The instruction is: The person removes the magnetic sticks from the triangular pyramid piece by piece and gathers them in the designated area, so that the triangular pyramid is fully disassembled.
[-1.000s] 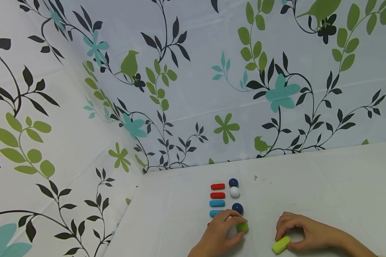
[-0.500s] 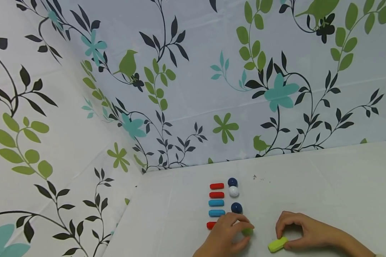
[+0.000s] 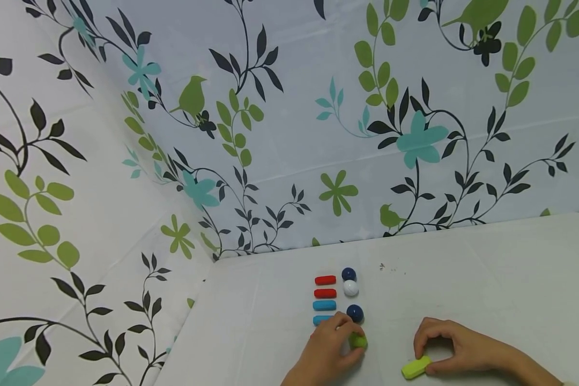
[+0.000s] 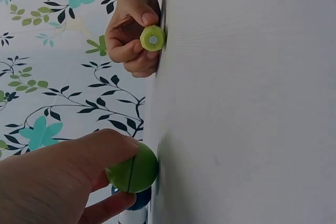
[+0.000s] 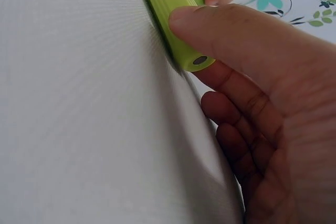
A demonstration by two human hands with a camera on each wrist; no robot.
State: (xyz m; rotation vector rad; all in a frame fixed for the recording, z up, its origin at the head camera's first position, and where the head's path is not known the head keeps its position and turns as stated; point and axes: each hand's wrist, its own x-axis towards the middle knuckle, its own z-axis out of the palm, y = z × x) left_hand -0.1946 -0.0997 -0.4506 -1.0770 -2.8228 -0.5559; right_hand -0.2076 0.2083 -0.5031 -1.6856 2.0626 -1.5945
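Observation:
My left hand [image 3: 327, 346] pinches a green ball [image 3: 359, 341] between thumb and fingers, low on the white table. In the left wrist view a dark seam runs round this ball [image 4: 137, 169]. To the right, thumb and fingers of my right hand [image 3: 458, 344] pinch a short yellow-green magnetic rod [image 3: 415, 368] lying along the tabletop. Its near end shows a metal disc in the right wrist view, where the ribbed rod [image 5: 176, 24] points toward the green ball. A gap separates ball and rod in the head view.
Left of centre, two red rods [image 3: 325, 293] and two blue rods [image 3: 324, 305] form a column. Beside them stand a white ball [image 3: 350, 288] and two dark blue balls [image 3: 354, 313]. A patterned cloth [image 3: 289, 134] hangs behind the white table [image 3: 511, 279].
My left hand shifts right with the green ball, then back left, now covering the lowest red rod. My right hand slides slightly left with the yellow-green rod, then stays still.

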